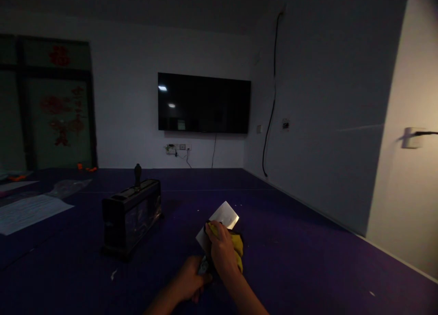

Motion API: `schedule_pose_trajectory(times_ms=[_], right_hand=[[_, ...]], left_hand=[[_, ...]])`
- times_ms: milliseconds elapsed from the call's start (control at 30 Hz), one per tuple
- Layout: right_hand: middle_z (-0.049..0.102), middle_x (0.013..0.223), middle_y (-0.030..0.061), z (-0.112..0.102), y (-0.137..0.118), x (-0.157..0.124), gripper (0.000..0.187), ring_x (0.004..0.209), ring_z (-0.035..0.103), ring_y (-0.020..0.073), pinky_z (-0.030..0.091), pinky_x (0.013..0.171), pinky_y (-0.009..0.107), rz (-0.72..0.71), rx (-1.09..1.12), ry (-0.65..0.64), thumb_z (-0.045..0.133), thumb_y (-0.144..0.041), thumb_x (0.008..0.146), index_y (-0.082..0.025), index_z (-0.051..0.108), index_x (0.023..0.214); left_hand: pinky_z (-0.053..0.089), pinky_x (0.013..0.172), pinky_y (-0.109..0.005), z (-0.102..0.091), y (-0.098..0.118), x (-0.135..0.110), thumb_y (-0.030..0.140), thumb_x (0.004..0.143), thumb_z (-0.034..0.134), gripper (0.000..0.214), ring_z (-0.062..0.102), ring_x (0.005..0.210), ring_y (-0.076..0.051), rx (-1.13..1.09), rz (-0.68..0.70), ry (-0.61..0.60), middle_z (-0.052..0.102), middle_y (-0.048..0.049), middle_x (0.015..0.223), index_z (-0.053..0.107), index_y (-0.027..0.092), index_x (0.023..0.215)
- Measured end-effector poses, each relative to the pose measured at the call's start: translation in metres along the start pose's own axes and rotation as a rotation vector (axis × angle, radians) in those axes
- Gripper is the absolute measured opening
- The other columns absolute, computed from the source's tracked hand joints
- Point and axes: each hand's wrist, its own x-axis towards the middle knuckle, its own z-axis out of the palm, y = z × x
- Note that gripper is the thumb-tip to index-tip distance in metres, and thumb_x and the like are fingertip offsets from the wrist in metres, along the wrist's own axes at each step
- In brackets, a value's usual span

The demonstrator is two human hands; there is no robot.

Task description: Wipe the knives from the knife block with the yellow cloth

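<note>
Yellow cloth (237, 247) is bunched in the person's right hand (222, 247), fingers curled round it against a shiny flat blade (225, 213). Left hand (189, 277) has the handle (204, 265) gripped. Blade's over the purple tabletop (294, 265), right of some black boxy stand (137, 221); can't tell if it's touching down.

One camera, up on the person's head. Faces forward and down over the purple surface (308, 260). Left hand (191, 276), right hand (223, 252) near, below centre; wall-mounted screen (205, 104) well off, roughly ahead.
</note>
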Motion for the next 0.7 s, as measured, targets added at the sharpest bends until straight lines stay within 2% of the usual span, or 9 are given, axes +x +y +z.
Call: schedule_pose_trajectory(times_ms=[200,300,533,700], right_hand=[[0.057,0.110,0.0076,0.003,-0.014,-0.002,0.047,0.100,0.053,0.0215,0.049,0.082,0.035,-0.103,0.007,-0.133,0.041,-0.003,0.079,-0.026,0.054,0.118],[0.058,0.108,0.0071,0.003,-0.019,-0.002,0.041,0.097,0.054,0.0219,0.049,0.082,0.035,-0.154,0.002,-0.166,0.045,-0.006,0.080,-0.025,0.057,0.114],[0.059,0.103,0.0063,0.002,-0.025,0.000,0.031,0.093,0.055,0.0204,0.049,0.081,0.034,-0.159,0.029,-0.171,0.044,-0.013,0.085,-0.025,0.059,0.110],[0.059,0.104,0.0062,0.003,-0.025,0.000,0.030,0.092,0.055,0.0207,0.049,0.079,0.033,-0.192,0.047,-0.161,0.044,-0.015,0.086,-0.025,0.059,0.110]], left_hand=[[0.027,0.030,-0.018,0.001,0.005,-0.002,0.047,0.068,0.054,0.032,0.043,0.028,-0.010,-0.056,-0.002,0.030,0.047,0.0050,0.039,0.051,0.015,0.074],[0.028,0.031,-0.019,0.001,0.009,-0.003,0.049,0.067,0.052,0.035,0.042,0.028,-0.009,-0.071,0.018,0.070,0.047,0.0037,0.039,0.052,0.015,0.070],[0.029,0.030,-0.019,0.002,0.006,0.000,0.037,0.064,0.052,0.022,0.041,0.027,-0.009,-0.118,-0.013,0.111,0.047,0.0037,0.039,0.051,0.015,0.067],[0.029,0.031,-0.019,0.003,0.000,0.003,0.034,0.066,0.051,0.021,0.041,0.027,-0.009,-0.132,0.003,0.109,0.048,0.0033,0.040,0.052,0.014,0.070]])
